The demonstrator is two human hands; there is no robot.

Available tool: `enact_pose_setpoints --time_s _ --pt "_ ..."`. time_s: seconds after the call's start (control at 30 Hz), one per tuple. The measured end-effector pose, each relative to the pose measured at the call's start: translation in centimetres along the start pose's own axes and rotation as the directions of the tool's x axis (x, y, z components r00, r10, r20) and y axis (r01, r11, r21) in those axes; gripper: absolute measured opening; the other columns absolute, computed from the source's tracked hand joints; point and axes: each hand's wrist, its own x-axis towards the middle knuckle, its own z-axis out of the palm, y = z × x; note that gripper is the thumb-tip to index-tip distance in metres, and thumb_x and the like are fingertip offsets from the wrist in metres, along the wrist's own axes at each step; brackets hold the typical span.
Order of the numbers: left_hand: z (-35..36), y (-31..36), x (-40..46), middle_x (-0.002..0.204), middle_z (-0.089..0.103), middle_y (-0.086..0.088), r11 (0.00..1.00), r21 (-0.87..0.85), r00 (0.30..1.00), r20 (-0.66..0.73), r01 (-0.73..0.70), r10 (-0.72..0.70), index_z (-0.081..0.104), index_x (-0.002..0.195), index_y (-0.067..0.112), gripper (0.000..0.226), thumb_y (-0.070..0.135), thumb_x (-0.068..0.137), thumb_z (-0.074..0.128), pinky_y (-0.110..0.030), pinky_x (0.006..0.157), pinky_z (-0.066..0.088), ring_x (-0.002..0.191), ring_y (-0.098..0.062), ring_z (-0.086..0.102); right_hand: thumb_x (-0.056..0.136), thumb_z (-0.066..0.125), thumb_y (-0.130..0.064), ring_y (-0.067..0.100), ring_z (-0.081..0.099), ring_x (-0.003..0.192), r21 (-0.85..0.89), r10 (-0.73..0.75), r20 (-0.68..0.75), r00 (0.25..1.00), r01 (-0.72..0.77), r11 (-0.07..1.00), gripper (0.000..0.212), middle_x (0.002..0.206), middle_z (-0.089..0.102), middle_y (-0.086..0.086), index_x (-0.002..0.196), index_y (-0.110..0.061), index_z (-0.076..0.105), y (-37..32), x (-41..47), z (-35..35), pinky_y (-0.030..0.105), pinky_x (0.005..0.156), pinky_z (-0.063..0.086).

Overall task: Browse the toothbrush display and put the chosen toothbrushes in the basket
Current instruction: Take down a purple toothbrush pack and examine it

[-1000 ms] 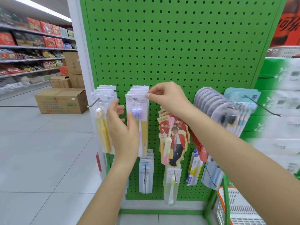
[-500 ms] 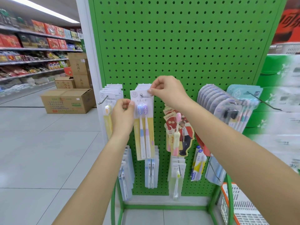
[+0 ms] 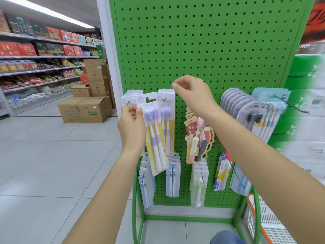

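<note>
The two-brush pack (image 3: pixel 154 131), a yellow-and-white card with a blue-banded and a lilac-banded brush, is now off its hook: half a second ago it hung at the front of its row with both hands on it, and here it sits tilted, its hang slot clear of the metal peg, in front of and slightly left of the same-type packs (image 3: pixel 167 120) left on the board. The left hand (image 3: pixel 131 127) pinches the pack's left edge between thumb and fingers, just beside the brush heads. The right hand (image 3: pixel 191 95) has let go of the card's top and hovers above and to the right of the row, fingers loosely curled with nothing in them.

So the choosing looks done for this item, and the carry is what remains. The basket (image 3: pixel 269 224), white mesh with an orange rim, stands low at the near right, beyond the green pegboard stand (image 3: pixel 211 50), well apart from the pack. Getting there likely means a sweep down and right past the cartoon-card brushes (image 3: pixel 198 138) and the blister packs (image 3: pixel 246 117) on long hooks, which could snag the card.
</note>
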Motion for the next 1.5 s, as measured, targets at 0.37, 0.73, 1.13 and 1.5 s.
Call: enact_pose_setpoints --time_s 0.37,0.73,1.13,1.5 --pt "-1.1 -1.5 -8.4 0.078 0.070 -0.003 0.996 -0.011 0.986 0.142 0.087 -0.084 0.057 0.091 0.023 0.007 0.026 0.096 0.054 -0.040 0.078 0.054 0.078 -0.020 0.065 0.096 0.054 -0.039 0.000 0.060 0.092 0.150 0.156 0.087 0.984 -0.168 0.974 0.015 0.096 0.065 -0.017 0.104 -0.030 0.063 6.0 -12.3 1.3 0.026 0.083 0.049" --pt "-0.5 -3.8 -15.9 0.091 0.074 -0.005 0.923 -0.067 0.852 0.414 0.378 -0.319 0.058 0.091 0.016 0.008 0.016 0.098 0.054 -0.048 0.086 0.056 0.094 -0.029 0.070 0.095 0.058 -0.011 0.007 0.067 0.068 0.438 0.347 0.357 0.867 -0.483 0.758 0.012 0.073 0.073 -0.004 0.092 -0.008 0.069 11.1 -22.4 3.0 0.023 0.070 0.057" --pt "1.1 -8.8 -22.7 0.102 0.074 -0.011 0.799 0.088 0.597 0.616 0.596 -0.513 0.069 0.108 0.009 0.022 0.020 0.100 0.051 -0.031 0.083 0.056 0.095 -0.025 0.070 0.095 0.054 -0.004 0.014 0.069 0.069 0.618 0.546 0.255 0.798 -0.569 0.542 0.014 0.078 0.074 0.004 0.096 -0.001 0.068 15.9 -27.8 4.4 0.025 0.062 0.057" --pt "0.3 -12.4 -28.4 0.093 0.076 -0.006 0.651 0.118 0.483 0.575 0.750 -0.661 0.071 0.105 0.009 0.020 0.012 0.098 0.053 -0.024 0.068 0.057 0.083 -0.016 0.071 0.092 0.059 -0.012 0.018 0.070 0.082 0.603 0.684 0.390 0.616 -0.733 0.316 0.017 0.096 0.075 0.009 0.104 -0.008 0.070 18.4 -33.2 5.5 0.030 0.075 0.056"
